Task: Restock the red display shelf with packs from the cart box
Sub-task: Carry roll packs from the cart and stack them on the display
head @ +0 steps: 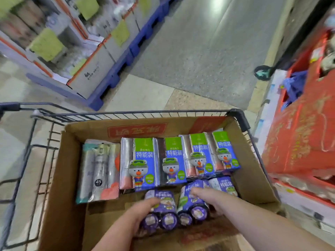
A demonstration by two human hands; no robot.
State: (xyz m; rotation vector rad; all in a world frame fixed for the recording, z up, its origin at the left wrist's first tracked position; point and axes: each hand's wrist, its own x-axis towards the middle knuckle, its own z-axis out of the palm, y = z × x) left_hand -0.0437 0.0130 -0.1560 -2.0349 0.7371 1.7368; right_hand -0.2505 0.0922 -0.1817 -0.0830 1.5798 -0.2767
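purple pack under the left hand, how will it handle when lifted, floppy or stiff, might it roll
Probably stiff: the purple pack is round rolls bound tight in film. The glossy wrap may slip in the left hand. Bundled side by side, like the second pack under the right hand, it seems unlikely to roll.

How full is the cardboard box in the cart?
Partly full: packs cover the far half of the box, a few more lie nearer, and bare cardboard bottom shows at the near left.

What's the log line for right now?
phase: picking | left hand: grips near-left pack | right hand: grips near-right pack | both in cart box | red display shelf: at right
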